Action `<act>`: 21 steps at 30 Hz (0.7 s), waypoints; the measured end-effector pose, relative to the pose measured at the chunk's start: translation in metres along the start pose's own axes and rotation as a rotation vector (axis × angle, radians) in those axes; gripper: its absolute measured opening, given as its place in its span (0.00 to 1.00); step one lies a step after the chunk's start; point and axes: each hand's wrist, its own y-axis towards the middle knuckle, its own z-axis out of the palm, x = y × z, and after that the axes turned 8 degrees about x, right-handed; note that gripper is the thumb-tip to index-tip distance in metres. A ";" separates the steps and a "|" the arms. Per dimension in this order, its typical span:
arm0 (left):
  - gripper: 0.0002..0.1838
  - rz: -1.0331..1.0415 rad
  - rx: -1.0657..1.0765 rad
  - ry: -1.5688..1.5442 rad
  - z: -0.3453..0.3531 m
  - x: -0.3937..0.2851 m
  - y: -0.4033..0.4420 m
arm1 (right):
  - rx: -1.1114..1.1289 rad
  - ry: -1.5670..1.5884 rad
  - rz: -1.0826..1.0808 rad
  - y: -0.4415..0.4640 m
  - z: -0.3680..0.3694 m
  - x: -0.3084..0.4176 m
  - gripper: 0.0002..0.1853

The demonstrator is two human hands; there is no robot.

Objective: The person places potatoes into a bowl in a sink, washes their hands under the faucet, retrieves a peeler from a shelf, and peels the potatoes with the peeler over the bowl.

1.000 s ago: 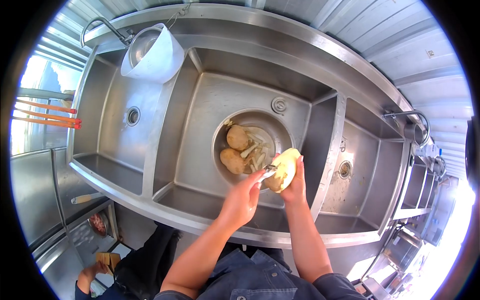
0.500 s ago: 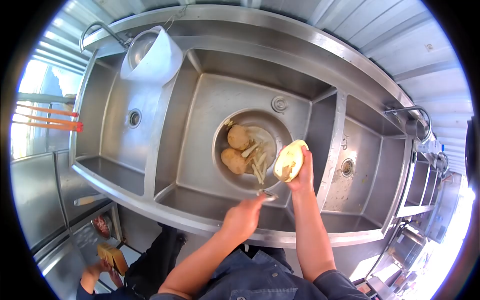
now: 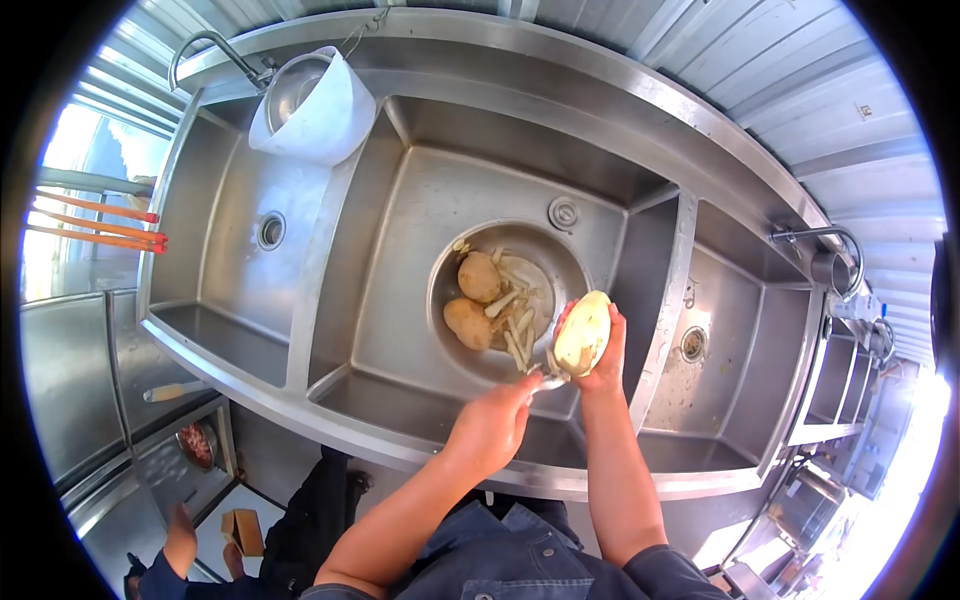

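Note:
My left hand (image 3: 492, 425) is closed around a peeler (image 3: 548, 380), its metal head at the lower end of a potato. That potato (image 3: 583, 335), mostly pale and peeled with some brown skin low down, rests in my right hand (image 3: 606, 362), fingers curled round its sides. Both hands are over the middle sink's near right part. To their left, a round metal bowl (image 3: 440, 325) stands on the sink floor. Inside it lie two brown potatoes (image 3: 467, 322), with long peel strips (image 3: 518, 325) beside them.
The middle basin (image 3: 390, 250) has a drain (image 3: 563, 213) behind the bowl. A white bucket (image 3: 345, 115) tilts in the left basin's back corner under a tap (image 3: 215, 45). Another tap (image 3: 820, 235) overhangs the right basin. At lower left a co-worker's hand (image 3: 180, 540) is near a brown block (image 3: 242, 532).
The peeler has moved up and right to the potato's lower end. The potato has turned slightly in my right hand. The co-worker's hand has come away from the brown block.

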 end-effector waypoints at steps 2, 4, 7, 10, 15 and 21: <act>0.21 0.005 -0.047 -0.023 -0.009 0.001 0.013 | -0.002 -0.002 0.016 -0.002 -0.001 -0.003 0.27; 0.20 0.050 -0.114 0.013 -0.024 -0.008 0.039 | -0.014 -0.118 0.004 -0.005 0.005 -0.007 0.26; 0.20 0.011 -0.073 0.063 -0.025 -0.016 0.048 | -0.053 -0.234 -0.020 -0.005 0.014 -0.010 0.26; 0.21 -0.030 -0.025 0.121 -0.002 -0.003 0.017 | -0.122 -0.245 -0.053 -0.003 0.002 0.001 0.26; 0.22 -0.057 0.010 0.066 -0.009 -0.009 0.012 | -0.165 -0.283 -0.044 -0.004 -0.002 0.003 0.28; 0.19 -0.042 -0.066 0.236 -0.010 -0.011 0.049 | -0.212 -0.461 -0.079 -0.005 0.017 -0.003 0.27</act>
